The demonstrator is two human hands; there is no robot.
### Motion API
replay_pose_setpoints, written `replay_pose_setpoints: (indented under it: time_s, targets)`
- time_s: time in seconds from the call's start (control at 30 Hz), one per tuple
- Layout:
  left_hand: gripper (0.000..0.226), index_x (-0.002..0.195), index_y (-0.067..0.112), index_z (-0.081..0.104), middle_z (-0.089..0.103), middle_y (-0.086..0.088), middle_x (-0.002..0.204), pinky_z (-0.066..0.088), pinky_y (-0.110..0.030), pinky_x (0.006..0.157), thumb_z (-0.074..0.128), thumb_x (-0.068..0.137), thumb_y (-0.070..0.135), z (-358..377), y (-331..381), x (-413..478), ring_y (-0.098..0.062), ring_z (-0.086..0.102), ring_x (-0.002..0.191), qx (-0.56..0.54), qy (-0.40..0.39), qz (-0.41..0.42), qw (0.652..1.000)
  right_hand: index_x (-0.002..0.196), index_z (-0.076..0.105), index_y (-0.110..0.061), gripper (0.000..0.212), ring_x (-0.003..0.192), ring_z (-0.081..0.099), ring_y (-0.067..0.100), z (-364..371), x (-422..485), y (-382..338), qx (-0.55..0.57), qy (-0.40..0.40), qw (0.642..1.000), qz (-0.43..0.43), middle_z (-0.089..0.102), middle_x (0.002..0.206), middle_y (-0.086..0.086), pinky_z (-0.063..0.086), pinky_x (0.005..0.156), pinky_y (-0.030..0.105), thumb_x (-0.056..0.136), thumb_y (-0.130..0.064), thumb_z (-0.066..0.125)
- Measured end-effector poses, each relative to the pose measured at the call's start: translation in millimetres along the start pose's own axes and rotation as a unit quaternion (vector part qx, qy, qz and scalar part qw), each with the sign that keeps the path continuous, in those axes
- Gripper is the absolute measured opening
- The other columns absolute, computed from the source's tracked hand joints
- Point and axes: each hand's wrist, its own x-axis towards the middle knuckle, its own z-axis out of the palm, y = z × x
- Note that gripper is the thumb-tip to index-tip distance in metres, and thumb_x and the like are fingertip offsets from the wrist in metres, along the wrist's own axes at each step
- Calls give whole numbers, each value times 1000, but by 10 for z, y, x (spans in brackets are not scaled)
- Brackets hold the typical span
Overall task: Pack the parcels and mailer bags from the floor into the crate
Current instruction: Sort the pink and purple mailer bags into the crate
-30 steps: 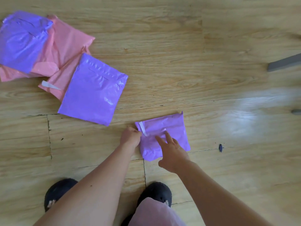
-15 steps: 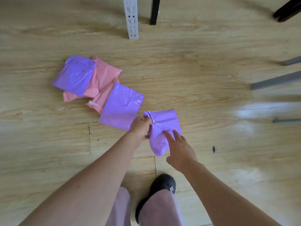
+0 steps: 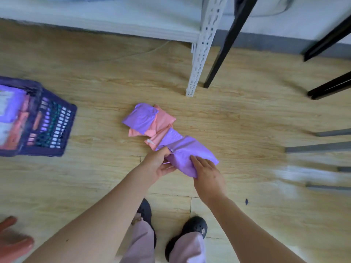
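Head view: the left hand [image 3: 159, 164] pinched the near end of a purple mailer [image 3: 190, 150], its fingers [image 3: 165, 151] curled round the bunched plastic. The right hand [image 3: 206, 173] lay on the mailer's other end with fingers [image 3: 193, 159] fairly straight across the top. Its thumb was hidden, so whether it gripped from beneath could not be told. The mailer looked raised a little off the floor [image 3: 247, 120], near the person's feet. It overlapped the near end of the pile [image 3: 152, 122] of pink and purple mailers in the middle of the floor.

The crate [image 3: 47, 128] stood well apart toward the floor's left edge, tilted in the blur, with pink and purple bags already inside. A shelf post [image 3: 203, 46] stood near the floor's far edge.

The risks were likely these. The plastic looked slick and limp, so with only a pinch at one end the mailer could sag and slide out on the carry leftward. The crate looked fairly full, so a loosely dropped bag might slump over its rim. Lifting so close to the pile could also drag the purple mailer beneath along.
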Motion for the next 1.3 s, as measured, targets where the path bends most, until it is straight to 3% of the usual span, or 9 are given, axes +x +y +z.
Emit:
replay_pose_setpoints:
  time_s: [0.2,0.3,0.4,0.5,0.8,0.87,0.97,1.07,1.3]
  targets:
    - [17,81,14,54,60,-3,79,43,-25,71,47,96,15,-623,185,-608,-14,59,72,56,18,37,998,123,59,-27,42,101,60,32,-381,-158,-622,69,-57,996,15,68,110,6,47,80,35,87,-10,45]
    - [18,77,18,52,60,0,79,40,-24,70,50,95,17,-990,287,-845,-12,58,73,67,48,60,995,90,66,-21,20,81,58,36,-541,-142,-917,124,-66,989,53,67,82,12,42,65,33,91,-17,47]
    - [15,80,18,54,60,-2,85,42,-30,79,51,94,15,-1386,421,-1016,-13,59,77,54,80,78,992,51,39,-22,42,53,32,19,-623,-87,-1275,213,-92,968,95,36,50,-2,26,44,19,91,-13,51]
    - [15,105,12,59,58,-7,101,42,-32,84,57,91,15,-1762,489,-1105,-19,56,94,54,105,102,988,51,28,-20,47,42,20,7,-634,-12,-1657,310,-101,936,136,23,43,-9,18,35,17,87,-8,55]
    - [89,146,15,30,35,-8,148,31,-31,102,79,73,27,-2871,671,-1315,-20,36,135,49,74,121,989,75,67,-9,17,82,53,19,-268,215,-2859,468,-135,852,193,61,85,9,46,77,38,80,-26,69]
    - [97,148,15,23,29,-9,150,28,-31,109,81,71,18,-3085,733,-1339,-20,30,138,131,122,199,964,73,66,-9,19,81,52,19,-206,260,-3110,472,-152,851,173,59,83,8,42,74,36,76,-28,70]
    - [106,149,18,20,26,-5,152,25,-30,113,83,63,15,-3476,862,-1375,-18,27,140,361,182,347,846,57,51,-12,32,67,35,14,-150,248,-3564,401,-167,894,110,40,65,4,28,61,27,78,-28,69]
    - [98,147,20,26,32,0,149,26,-24,110,79,64,15,-3793,988,-1444,-16,31,137,440,153,377,801,56,40,-22,38,60,28,14,-92,219,-3956,304,-191,932,54,32,57,-4,22,55,28,84,-30,65]
    - [34,104,19,56,61,7,103,44,-26,81,73,74,16,-4387,1169,-1520,-15,59,100,409,155,338,834,63,50,0,31,62,28,9,2,275,-4614,276,-176,945,-13,33,64,0,24,52,19,87,-16,61]
